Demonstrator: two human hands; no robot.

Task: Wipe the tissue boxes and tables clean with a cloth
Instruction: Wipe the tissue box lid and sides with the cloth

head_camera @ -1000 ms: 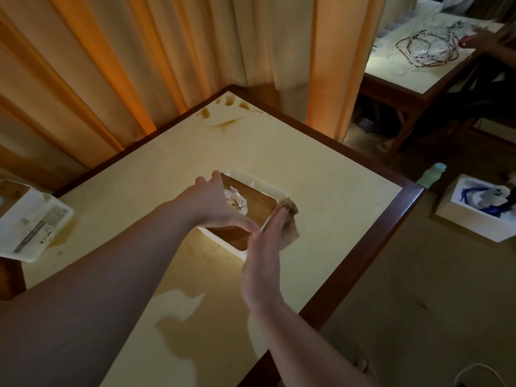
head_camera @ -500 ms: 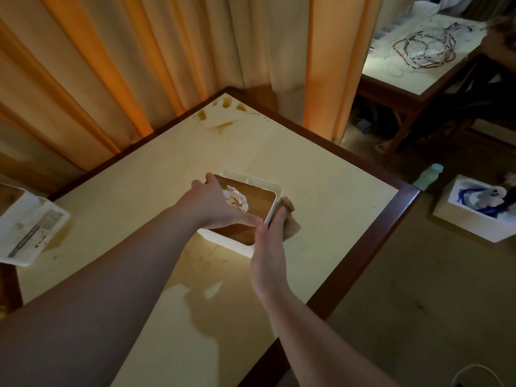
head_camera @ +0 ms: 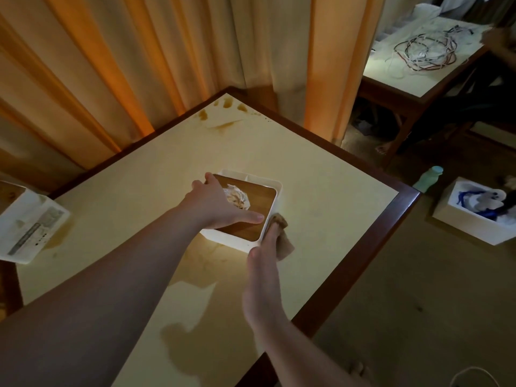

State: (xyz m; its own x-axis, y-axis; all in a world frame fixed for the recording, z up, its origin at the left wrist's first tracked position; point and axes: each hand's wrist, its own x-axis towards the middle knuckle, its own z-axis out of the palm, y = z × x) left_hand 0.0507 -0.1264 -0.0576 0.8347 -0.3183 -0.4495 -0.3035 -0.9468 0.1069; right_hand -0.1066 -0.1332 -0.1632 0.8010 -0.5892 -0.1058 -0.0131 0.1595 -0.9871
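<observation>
A white tissue box point(head_camera: 275, 188) with a wooden lid and a tuft of tissue sticking up sits in the middle of the cream table point(head_camera: 329, 185). My left hand point(head_camera: 220, 205) lies flat on the lid and holds the box down. My right hand point(head_camera: 264, 263) presses a brown cloth point(head_camera: 284, 244) against the box's right side near its front corner. Brown stains mark the table's far corner point(head_camera: 223, 113) and the wet patch near me. A second white tissue box point(head_camera: 30, 227) lies at the table's left edge.
Orange curtains point(head_camera: 167, 60) hang right behind the table. The dark wooden table rim point(head_camera: 391, 219) runs along the right. On the floor stand a green bottle point(head_camera: 428, 178) and a white box with blue items point(head_camera: 480, 210). Another table with tangled cables point(head_camera: 424, 51) stands at far right.
My right hand with the cloth has slid along the box's right side toward me, from the far end to the near corner. My left hand has stayed on the lid.
</observation>
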